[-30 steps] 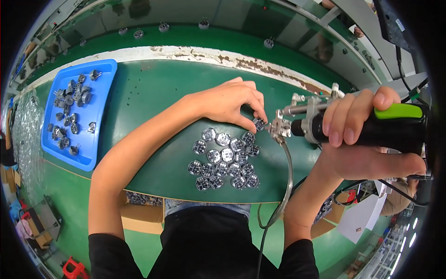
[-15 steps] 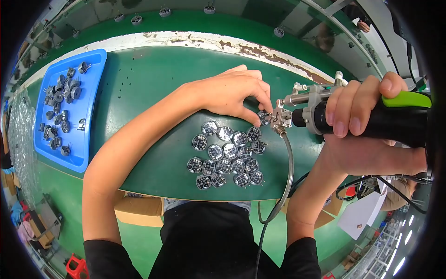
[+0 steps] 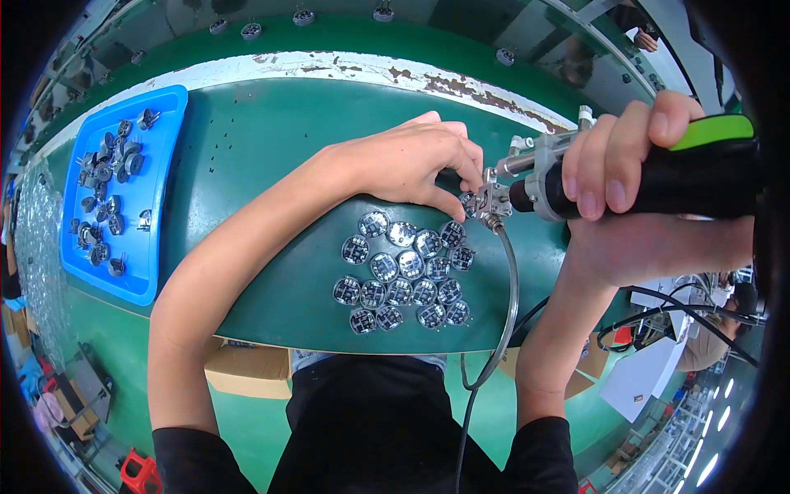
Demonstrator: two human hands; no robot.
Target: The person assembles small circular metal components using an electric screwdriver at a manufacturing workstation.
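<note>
In my right hand is an electric screwdriver with a black body and a green lever, my fingers wrapped round it. The metal head at its tip, fitted with a hose, meets a small round part with a circuit board. My left hand closes thumb and fingers on that part, mostly covering it. Just nearer to me, several similar round circuit-board parts lie face up in loose rows on the green table.
A blue tray at the left holds several dark round parts. A clear hose runs from the screwdriver head over the table edge. Past the table's chipped white edge, more round parts stand on a green strip. A cardboard box sits below.
The screwdriver's handle and my right hand have shifted slightly up and left in the picture, while its tip stays at the part. My left hand keeps its pinch.
</note>
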